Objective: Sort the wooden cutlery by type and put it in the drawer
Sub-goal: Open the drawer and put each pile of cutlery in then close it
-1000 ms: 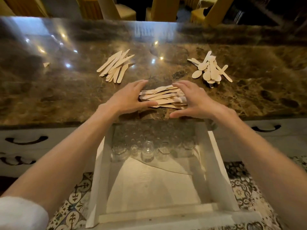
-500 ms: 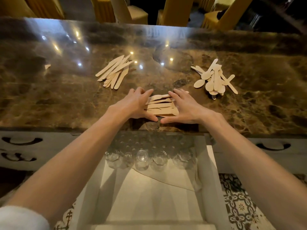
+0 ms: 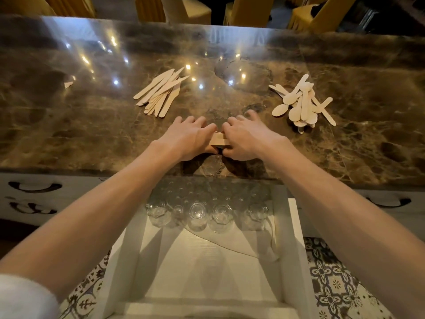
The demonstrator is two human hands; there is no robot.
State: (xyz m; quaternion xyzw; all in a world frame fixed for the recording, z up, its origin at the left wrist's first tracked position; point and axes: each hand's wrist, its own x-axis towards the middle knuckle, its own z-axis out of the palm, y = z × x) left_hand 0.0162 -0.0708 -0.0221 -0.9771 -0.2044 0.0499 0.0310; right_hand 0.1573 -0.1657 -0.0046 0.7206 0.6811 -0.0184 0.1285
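On the brown marble counter (image 3: 69, 134), my left hand (image 3: 190, 139) and my right hand (image 3: 245, 140) press together on a small bundle of wooden cutlery (image 3: 218, 140), which shows only in the gap between them. A pile of wooden knives (image 3: 161, 93) lies at the back left. A heap of wooden spoons (image 3: 301, 104) lies at the back right. Below the counter edge, the white drawer (image 3: 296, 249) stands pulled out, with a bare pale floor at its front.
Several clear glasses (image 3: 207, 215) stand in a row at the back of the drawer. Closed drawers with dark handles (image 3: 34, 187) flank it on both sides. Yellow-covered chairs (image 3: 250, 10) stand beyond the counter. Patterned floor tiles (image 3: 333, 284) lie below.
Both hands have closed inward, squeezing the spread-out cutlery into a tight bundle that is now mostly hidden. The view has shifted slightly.
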